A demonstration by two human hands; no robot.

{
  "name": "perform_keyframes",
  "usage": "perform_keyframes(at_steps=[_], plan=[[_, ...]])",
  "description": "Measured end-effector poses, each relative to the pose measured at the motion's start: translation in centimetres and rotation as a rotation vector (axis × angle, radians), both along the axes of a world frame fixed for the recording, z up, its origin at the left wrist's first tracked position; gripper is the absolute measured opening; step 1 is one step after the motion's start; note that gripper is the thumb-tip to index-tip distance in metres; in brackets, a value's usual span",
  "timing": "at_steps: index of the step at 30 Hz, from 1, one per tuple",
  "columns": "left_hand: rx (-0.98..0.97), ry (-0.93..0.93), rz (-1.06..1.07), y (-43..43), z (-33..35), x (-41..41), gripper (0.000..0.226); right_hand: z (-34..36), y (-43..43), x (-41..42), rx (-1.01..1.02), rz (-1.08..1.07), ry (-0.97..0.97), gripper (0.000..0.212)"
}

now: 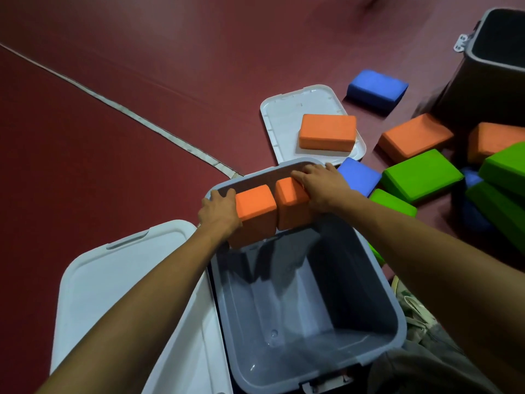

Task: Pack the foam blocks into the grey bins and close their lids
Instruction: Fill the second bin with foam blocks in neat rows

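Note:
A grey bin stands open right below me, its inside bare. Over its far end I hold two orange foam blocks side by side. My left hand grips the left orange block. My right hand lies over the right orange block, fingers curled on its top. A second grey bin stands open at the far right. More blocks lie loose on the floor: an orange one on a white lid, blue ones, green ones.
A large white lid lies flat to the left of the near bin. The floor is dark red with a pale line running across it. Further orange blocks and green blocks pile up at the right.

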State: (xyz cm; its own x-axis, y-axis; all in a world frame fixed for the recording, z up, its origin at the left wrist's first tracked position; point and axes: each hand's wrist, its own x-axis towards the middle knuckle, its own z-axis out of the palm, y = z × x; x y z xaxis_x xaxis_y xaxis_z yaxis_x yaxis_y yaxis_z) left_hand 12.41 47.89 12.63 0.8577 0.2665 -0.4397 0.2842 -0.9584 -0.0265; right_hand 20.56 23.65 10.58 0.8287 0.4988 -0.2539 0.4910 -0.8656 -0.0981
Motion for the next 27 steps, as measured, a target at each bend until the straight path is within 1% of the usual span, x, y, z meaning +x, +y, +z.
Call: perform_keyframes(at_steps=[2,5,8,11,13,17,24,27], plan=[[0.008,-0.022,-0.015,-0.2,-0.6,-0.1,0.072,-1.4,-0.1,-0.6,-0.026,-0.054,0.020,0.086],[0.017,-0.049,0.005,-0.3,-1.8,0.0,0.073,-2.8,0.6,-0.8,-0.014,-0.077,0.000,0.091],[0.027,-0.050,-0.069,-0.6,-3.0,0.3,0.074,-4.2,1.5,-0.4,-0.001,-0.053,-0.026,0.093],[0.026,-0.030,-0.098,-0.7,-4.2,1.0,0.078,-6.0,1.7,0.2,-0.017,-0.081,-0.019,0.095],[0.038,-0.029,-0.096,-0.5,-4.9,1.5,0.080,-6.7,2.0,0.9,-0.033,-0.079,-0.013,0.095],[0.075,-0.025,-0.126,-0.1,-7.1,1.4,0.082,-7.9,2.9,2.2,-0.065,-0.049,0.059,0.084],[0.222,0.001,-0.244,1.0,-10.2,2.3,0.089,-11.1,3.8,2.4,-0.087,-0.032,0.048,0.091],[0.254,0.030,-0.251,1.4,-10.8,3.3,0.096,-12.1,4.2,2.3,-0.059,-0.054,0.002,0.087]])
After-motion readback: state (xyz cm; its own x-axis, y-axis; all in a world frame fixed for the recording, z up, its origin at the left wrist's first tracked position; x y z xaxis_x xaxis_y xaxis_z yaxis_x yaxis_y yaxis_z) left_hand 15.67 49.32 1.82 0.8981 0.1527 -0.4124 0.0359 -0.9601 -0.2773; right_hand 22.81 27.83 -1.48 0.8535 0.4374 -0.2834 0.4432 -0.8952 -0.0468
